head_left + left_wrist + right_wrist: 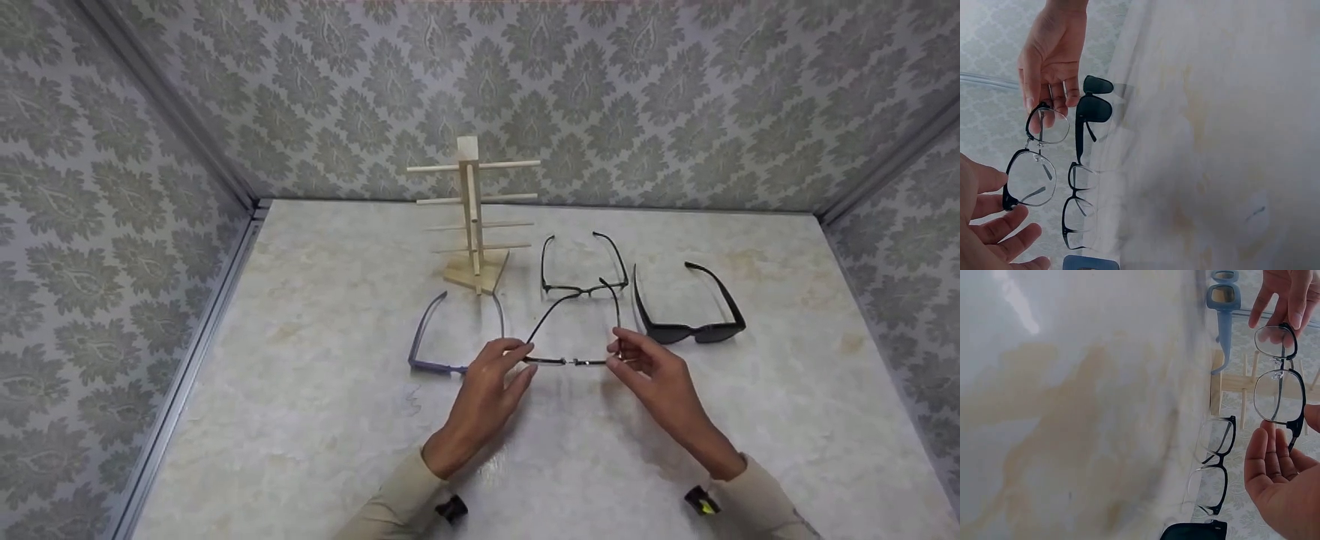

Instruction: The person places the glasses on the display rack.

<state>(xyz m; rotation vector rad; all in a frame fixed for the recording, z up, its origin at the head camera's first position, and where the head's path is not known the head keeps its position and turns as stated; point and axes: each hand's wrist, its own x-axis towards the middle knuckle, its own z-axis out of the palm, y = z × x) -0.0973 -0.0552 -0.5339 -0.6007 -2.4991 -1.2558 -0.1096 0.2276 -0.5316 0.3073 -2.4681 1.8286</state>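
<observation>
Both hands hold a pair of eyeglasses (551,361) above the table, temples unfolded and pointing away. The glasses have black upper rims and thin metal lower rims, clear in the left wrist view on the lens (1033,177). My left hand (484,394) pinches the left end of the front between thumb and fingers. At the other end, my right hand (664,386) grips the corner near the hinge, thumb on the near side. Just left of them, purple-blue glasses (435,366) lie on the table, partly hidden by my left hand.
A wooden display stand (470,195) with several crossbars stands at the back middle. Black-framed glasses (585,289) rest on the table (300,420) beyond my hands, with black sunglasses (694,331) to their right. Patterned panels (570,97) enclose the back and sides.
</observation>
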